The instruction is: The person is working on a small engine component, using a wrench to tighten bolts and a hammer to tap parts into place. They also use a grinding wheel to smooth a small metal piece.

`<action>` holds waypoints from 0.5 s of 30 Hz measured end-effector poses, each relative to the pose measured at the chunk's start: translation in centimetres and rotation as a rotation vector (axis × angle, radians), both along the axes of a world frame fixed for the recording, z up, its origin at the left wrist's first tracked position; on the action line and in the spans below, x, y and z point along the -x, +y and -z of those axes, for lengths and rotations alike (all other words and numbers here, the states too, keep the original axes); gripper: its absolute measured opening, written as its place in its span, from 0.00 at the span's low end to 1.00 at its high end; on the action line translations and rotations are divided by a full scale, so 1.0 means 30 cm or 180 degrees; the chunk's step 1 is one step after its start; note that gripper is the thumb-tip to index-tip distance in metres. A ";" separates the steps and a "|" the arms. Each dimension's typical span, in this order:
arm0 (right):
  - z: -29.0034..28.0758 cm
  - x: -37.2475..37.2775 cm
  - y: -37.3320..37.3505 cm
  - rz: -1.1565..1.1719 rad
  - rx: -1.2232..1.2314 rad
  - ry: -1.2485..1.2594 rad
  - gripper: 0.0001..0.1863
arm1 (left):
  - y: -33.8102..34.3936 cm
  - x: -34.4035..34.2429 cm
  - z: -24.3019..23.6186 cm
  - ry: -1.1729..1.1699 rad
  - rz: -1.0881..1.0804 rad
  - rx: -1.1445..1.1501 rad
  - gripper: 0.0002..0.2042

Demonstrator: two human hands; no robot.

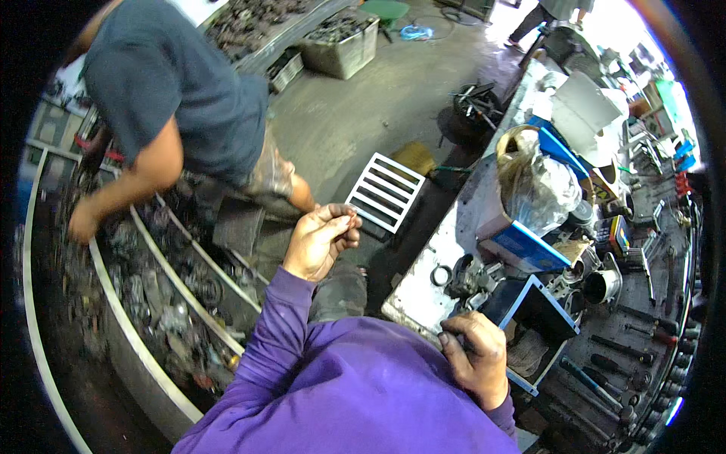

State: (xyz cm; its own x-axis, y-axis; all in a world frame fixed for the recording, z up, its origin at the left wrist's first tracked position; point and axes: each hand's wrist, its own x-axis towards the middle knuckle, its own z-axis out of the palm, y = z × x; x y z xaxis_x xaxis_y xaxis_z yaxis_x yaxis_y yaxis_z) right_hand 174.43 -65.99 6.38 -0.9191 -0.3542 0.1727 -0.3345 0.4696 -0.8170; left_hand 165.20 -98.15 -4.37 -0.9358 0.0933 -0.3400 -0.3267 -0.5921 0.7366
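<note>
My left hand (319, 240) is raised in front of me, thumb and fingertips pinched together. Whatever sits between them is too small to name. Low over the bench's near corner, my right hand (479, 356) is curled closed, and I cannot make out what its fingers hold. Closest to it are a blue-edged open bin (534, 291) and a greasy metal engine part (470, 274) on the white workbench (412, 291). A metal ring (442, 275) lies beside that part.
At left, a person in a dark shirt (189, 98) leans over racks of metal parts (174, 291). A white slatted stool (386, 191) stands on the floor ahead. The bench carries a blue-and-white box (522, 238) with plastic bags, and hand tools (597, 386) line its right side.
</note>
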 end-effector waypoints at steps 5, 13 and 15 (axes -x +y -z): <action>0.045 0.106 -0.082 0.0372 0.0099 -0.0263 0.10 | -0.082 0.293 0.083 0.0053 0.0293 0.0031 0.06; 0.109 0.378 -0.324 0.1397 -0.0071 -0.0374 0.08 | -0.133 0.997 0.294 -0.0164 0.0315 0.0375 0.05; 0.100 0.417 -0.353 0.1420 -0.0131 -0.0400 0.09 | -0.109 1.095 0.277 -0.0125 0.0400 0.0372 0.07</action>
State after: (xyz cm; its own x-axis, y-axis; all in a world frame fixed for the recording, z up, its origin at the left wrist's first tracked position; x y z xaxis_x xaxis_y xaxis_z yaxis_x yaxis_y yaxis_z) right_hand 161.92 -76.59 3.39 -0.9961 0.0762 0.0445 0.0078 0.5780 -0.8160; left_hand 132.34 -101.43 -12.70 -0.9050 0.1664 -0.3914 -0.4226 -0.4560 0.7833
